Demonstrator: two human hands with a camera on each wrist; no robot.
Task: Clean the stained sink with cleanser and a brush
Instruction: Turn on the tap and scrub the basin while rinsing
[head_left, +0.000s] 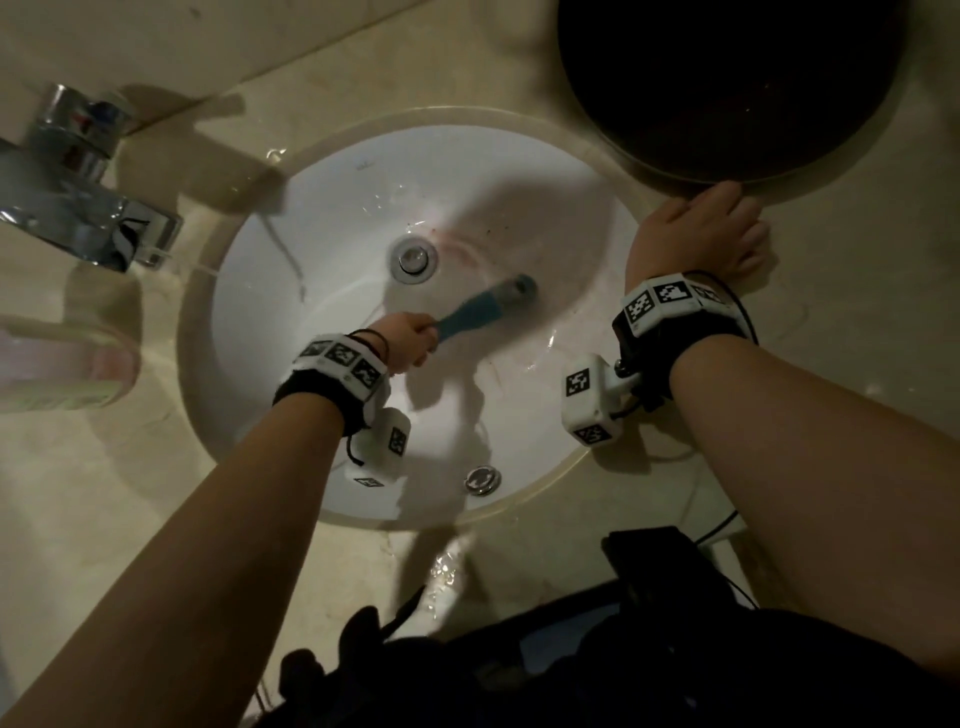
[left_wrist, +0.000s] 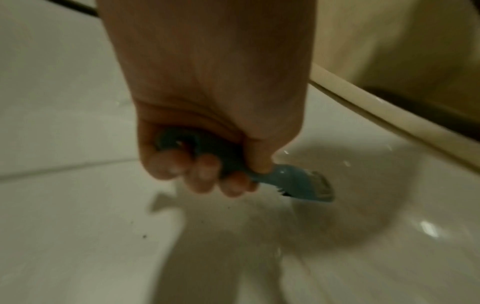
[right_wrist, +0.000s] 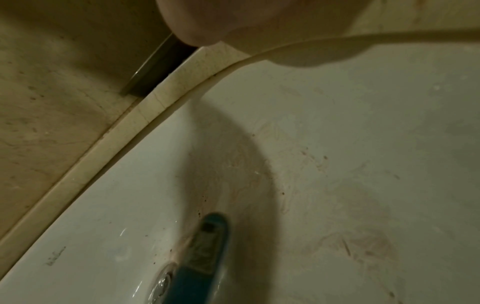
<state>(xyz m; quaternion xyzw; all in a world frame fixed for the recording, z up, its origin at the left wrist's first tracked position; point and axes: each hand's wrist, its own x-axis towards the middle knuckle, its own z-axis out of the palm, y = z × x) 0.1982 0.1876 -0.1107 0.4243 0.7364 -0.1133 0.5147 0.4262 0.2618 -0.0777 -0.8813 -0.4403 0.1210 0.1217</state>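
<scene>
The fingers (left_wrist: 205, 174) of the left hand (head_left: 410, 340) are wrapped round the blue brush (head_left: 488, 306), whose head is pressed into the sink (head_left: 322, 208) just right of the drain (head_left: 414, 258). The right hand (head_left: 706, 228) is laid flat, fingers relaxed, on the counter (head_left: 857, 322) right of the drain. Short, firm strokes are best kept over the reddish stains (right_wrist: 363, 244) beyond the drain.

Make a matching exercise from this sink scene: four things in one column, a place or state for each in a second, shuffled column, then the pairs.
Things:
1. brush
2. right hand
3. drain
4. faucet

Places or states:
A. bottom of the white sink
B. held by the left hand
C. countertop, left of the basin
D. resting on the countertop by the dark basin

Pairs: 1-B, 2-D, 3-A, 4-C
</scene>
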